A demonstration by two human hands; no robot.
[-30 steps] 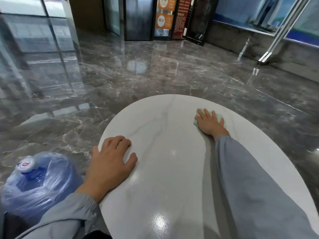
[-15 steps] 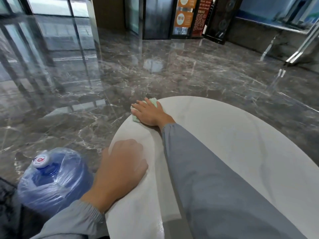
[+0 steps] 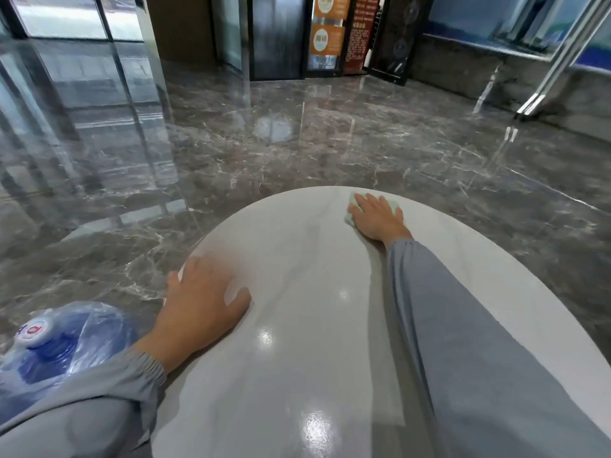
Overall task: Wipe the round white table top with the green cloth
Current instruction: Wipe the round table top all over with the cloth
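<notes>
The round white table top (image 3: 297,325) fills the lower middle of the head view, glossy with faint grey veins. My right hand (image 3: 377,214) lies flat with straight fingers on the pale green cloth (image 3: 353,200) near the table's far edge; most of the cloth is hidden under the palm, and only its corners show. My left hand (image 3: 201,302) rests palm down on the table's left rim with fingers spread. Both arms wear grey sleeves.
A blue water jug (image 3: 62,338) wrapped in clear plastic stands on the floor at the lower left, close to the table's edge. Dark polished marble floor (image 3: 297,143) surrounds the table. Glass doors and orange signs (image 3: 327,31) stand far behind.
My right hand has slid the cloth from the table's far left rim to the far middle-right. My left hand stays on the left rim.
</notes>
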